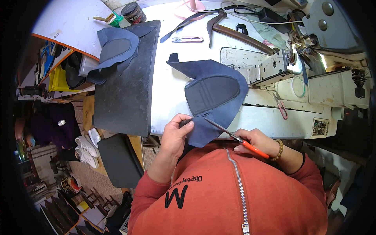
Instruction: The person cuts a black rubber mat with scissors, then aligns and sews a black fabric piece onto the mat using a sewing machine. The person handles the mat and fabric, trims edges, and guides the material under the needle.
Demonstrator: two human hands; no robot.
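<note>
A navy shoe upper (233, 113) of leather-like material, with a black stitched panel (213, 94) in its middle, lies at the table's front edge. My left hand (175, 135) pinches a small dark strip (185, 122) at the upper's near-left edge; whether it is joined to the upper I cannot tell. In my right hand (256, 143) is a pair of scissors (225, 130) with orange handles. Its blades point up and left, with the tips at the upper near my left fingers. My right fingers wrap the handles and partly hide them.
A sewing machine (270, 70) stands at the right, with thread snips (281, 105) on its bed. Farther back lie a hammer (243, 38) and pink-handled snips (188, 39). On the left, a similar navy piece (117, 51) rests on a black board (123, 96), near a dark jar (133, 13).
</note>
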